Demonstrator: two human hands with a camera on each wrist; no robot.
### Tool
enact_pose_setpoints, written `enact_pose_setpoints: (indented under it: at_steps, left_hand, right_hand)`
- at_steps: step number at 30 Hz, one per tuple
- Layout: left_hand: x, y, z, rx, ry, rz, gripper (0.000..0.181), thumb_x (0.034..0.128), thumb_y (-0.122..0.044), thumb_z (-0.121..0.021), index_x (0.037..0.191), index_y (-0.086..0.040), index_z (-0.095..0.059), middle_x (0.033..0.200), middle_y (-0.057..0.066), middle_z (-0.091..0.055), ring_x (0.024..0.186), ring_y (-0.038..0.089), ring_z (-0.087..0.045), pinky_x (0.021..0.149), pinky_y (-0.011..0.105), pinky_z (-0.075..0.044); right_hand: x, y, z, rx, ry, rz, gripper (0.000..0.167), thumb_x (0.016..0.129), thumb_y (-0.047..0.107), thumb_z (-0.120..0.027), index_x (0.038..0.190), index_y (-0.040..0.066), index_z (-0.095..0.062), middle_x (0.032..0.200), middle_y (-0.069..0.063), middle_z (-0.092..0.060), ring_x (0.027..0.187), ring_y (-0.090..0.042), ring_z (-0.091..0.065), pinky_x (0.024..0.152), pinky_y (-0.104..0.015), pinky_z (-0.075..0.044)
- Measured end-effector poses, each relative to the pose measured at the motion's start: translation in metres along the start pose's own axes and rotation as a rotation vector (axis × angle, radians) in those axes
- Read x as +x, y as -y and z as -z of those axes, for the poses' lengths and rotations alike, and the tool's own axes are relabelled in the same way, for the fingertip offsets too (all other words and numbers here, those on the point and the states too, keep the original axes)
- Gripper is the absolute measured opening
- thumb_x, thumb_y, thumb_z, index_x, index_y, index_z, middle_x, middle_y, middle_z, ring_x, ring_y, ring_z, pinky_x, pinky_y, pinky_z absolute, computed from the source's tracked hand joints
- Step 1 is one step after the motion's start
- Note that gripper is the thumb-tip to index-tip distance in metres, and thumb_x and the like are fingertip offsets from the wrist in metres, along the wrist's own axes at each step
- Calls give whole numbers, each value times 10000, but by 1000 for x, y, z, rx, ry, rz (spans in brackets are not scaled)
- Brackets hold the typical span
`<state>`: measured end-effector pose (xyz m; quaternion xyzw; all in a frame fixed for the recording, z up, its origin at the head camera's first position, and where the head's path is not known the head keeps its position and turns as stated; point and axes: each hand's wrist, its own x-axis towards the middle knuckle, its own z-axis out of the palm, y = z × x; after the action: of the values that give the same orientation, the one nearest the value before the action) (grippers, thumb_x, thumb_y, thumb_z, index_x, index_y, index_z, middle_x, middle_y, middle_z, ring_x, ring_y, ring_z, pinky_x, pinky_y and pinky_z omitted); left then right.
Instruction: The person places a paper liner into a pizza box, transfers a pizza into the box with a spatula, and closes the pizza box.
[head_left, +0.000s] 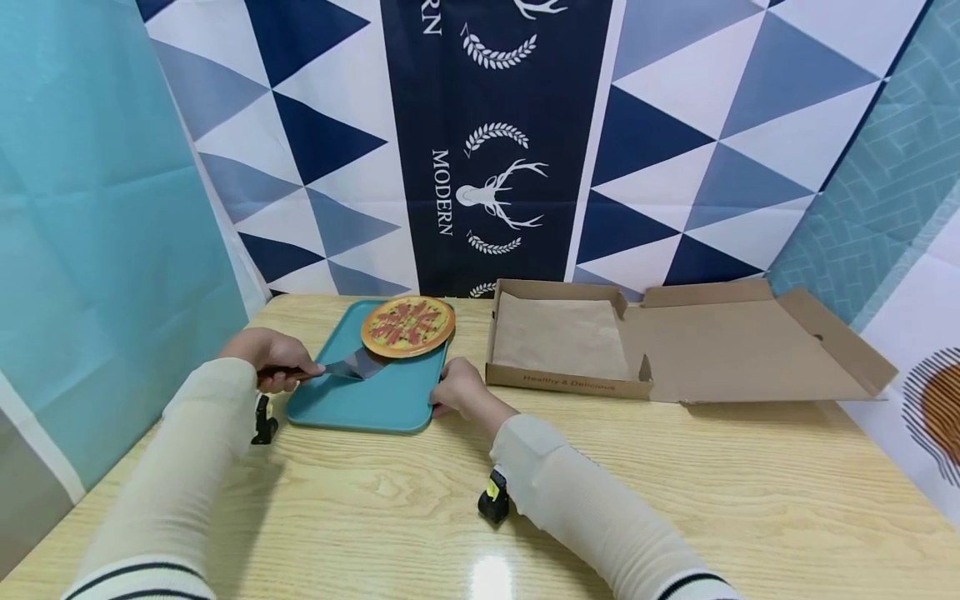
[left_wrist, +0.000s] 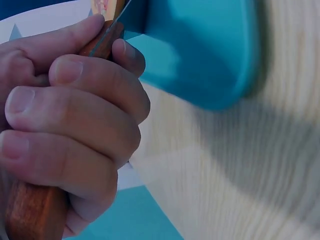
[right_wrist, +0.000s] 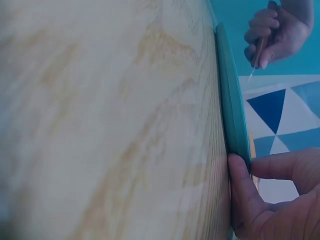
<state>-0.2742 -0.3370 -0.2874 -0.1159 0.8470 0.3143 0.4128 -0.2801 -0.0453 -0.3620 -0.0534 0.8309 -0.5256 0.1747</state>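
Observation:
My left hand (head_left: 279, 358) grips the wooden handle (left_wrist: 37, 212) of a pizza server, fingers wrapped round it. The server's metal blade (head_left: 358, 364) reaches over a blue tray (head_left: 360, 415), its tip at the near-left edge of a pizza (head_left: 408, 325). How far the blade goes beneath the crust is hidden. The pizza, with red strips and green bits on top, sits at the tray's far right part. At the tray's right side my right hand (head_left: 462, 388) pinches the rim, which in the right wrist view lies between thumb and fingers (right_wrist: 242, 187).
Right of the tray stands an open cardboard pizza box (head_left: 570, 385), lined with brown paper (head_left: 562, 333). Its lid (head_left: 750, 354) lies folded out to the right. The wooden table (head_left: 390, 517) runs up to a patterned cloth backdrop (head_left: 330, 142).

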Motion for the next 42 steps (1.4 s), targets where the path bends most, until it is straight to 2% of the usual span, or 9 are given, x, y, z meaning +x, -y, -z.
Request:
enact_pose_setpoints:
  at_steps: [7, 16, 22, 26, 30, 33, 36, 38, 42]
  left_hand:
    - [13, -22, 0, -7, 33, -8, 425, 1054, -319, -404, 657, -180, -464, 548, -64, -385, 424, 9, -300, 464, 156, -287]
    - [23, -51, -5, -12, 16, -28, 361, 1058, -295, -397, 742, -138, -473, 558, -59, -381, 428, 20, -301, 463, 161, -297]
    - [30, -62, -7, -10, 24, -43, 391, 1066, -285, -375, 713, -139, -459, 553, -60, -377, 420, 14, -293, 456, 152, -297]
    - [32, -60, -8, -33, 10, -57, 409, 1062, -301, -384, 687, -153, -452, 544, -62, -376, 412, 20, -285, 446, 160, -288]
    - [33, -47, -15, -59, -46, -92, 408, 1052, -339, -410, 690, -163, -471, 536, -65, -385, 405, 27, -288, 429, 173, -278]
    - [33, -35, -22, -93, -87, -114, 389, 1047, -369, -424, 733, -156, -513, 542, -62, -398, 405, 34, -315, 422, 182, -286]
    - [33, -26, -30, -164, -105, -145, 344, 1046, -360, -436, 834, -114, -552, 567, -52, -417, 417, 35, -351, 430, 178, -317]
    - [32, -22, -35, -229, -98, -179, 305, 1050, -318, -439, 913, -71, -554, 594, -43, -430, 429, 31, -367, 435, 167, -341]
    - [29, -17, -43, -378, -34, -243, 239, 1061, -210, -412, 1075, 8, -509, 645, -24, -459, 448, 21, -383, 445, 148, -384]
  right_hand:
    - [0, 0, 3, 2, -11, -2, 324, 812, -117, -670, 1125, -126, -587, 876, -189, -604, 645, -252, -699, 575, -299, -573]
    - [1, -1, 6, 11, -15, 2, 277, 809, -120, -671, 1079, -121, -608, 884, -190, -608, 664, -262, -706, 583, -302, -575]
    - [1, -2, 7, 13, -19, -11, 270, 808, -126, -672, 1068, -120, -600, 892, -189, -591, 664, -259, -701, 586, -303, -574]
    - [2, -4, 6, 13, -26, -7, 292, 811, -125, -670, 1092, -125, -592, 919, -197, -588, 658, -258, -698, 584, -302, -573]
    - [1, -5, 3, 17, -19, 7, 323, 812, -126, -662, 1125, -133, -583, 929, -202, -590, 645, -255, -696, 580, -300, -573]
    - [1, -5, 1, 16, -6, 19, 324, 812, -123, -661, 1126, -132, -583, 910, -199, -591, 639, -255, -695, 576, -302, -572]
    - [-1, -4, 0, 15, -5, 27, 305, 813, -121, -662, 1109, -129, -588, 894, -194, -586, 637, -257, -693, 575, -305, -572]
    - [-1, -3, -1, 17, -10, 28, 301, 812, -124, -664, 1103, -128, -589, 891, -189, -578, 639, -261, -692, 576, -306, -573]
    - [-2, -3, -1, 1, -17, 26, 292, 809, -122, -669, 1092, -128, -600, 866, -185, -595, 642, -262, -698, 572, -298, -572]
